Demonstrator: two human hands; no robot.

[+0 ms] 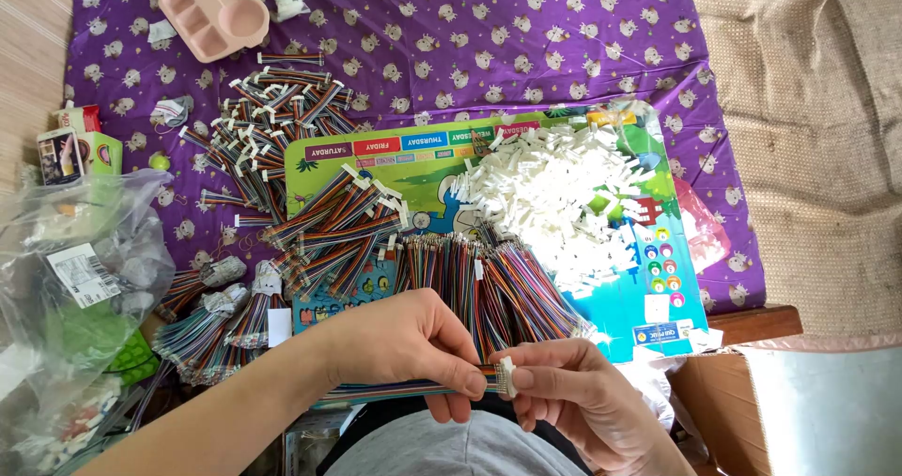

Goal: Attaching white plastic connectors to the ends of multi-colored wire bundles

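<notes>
Left hand: I see my left hand (404,340) pinching a flat rainbow ribbon cable (395,389) near its end, fingers clenched on the wires just beside the connector.
Right hand: my right hand (573,391) grips a small white connector housing (505,374) between thumb and forefinger, touching the cable's tip.
Where the cable is: low and in front of the weekday play mat (648,316), above my lap, off the tabletop.
Risk, misalignment: I judge the wire ends could enter the housing skewed; the pinch sits right at the tip, so I cannot tell whether the terminals line up.
Risk, bending: pushing with the cable slack behind my left hand may buckle the thin wires.
Risk, dropping: the housing is tiny; a slip would send it into my lap, hard to find.
Risk, spill: the heap of white housings (554,194) on the mat and the bundled cables (489,288) just beyond my hands could scatter if a wrist brushes them.
Risk, mixing: finished cables (272,128) lie left of the mat, near the loose ones.
</notes>
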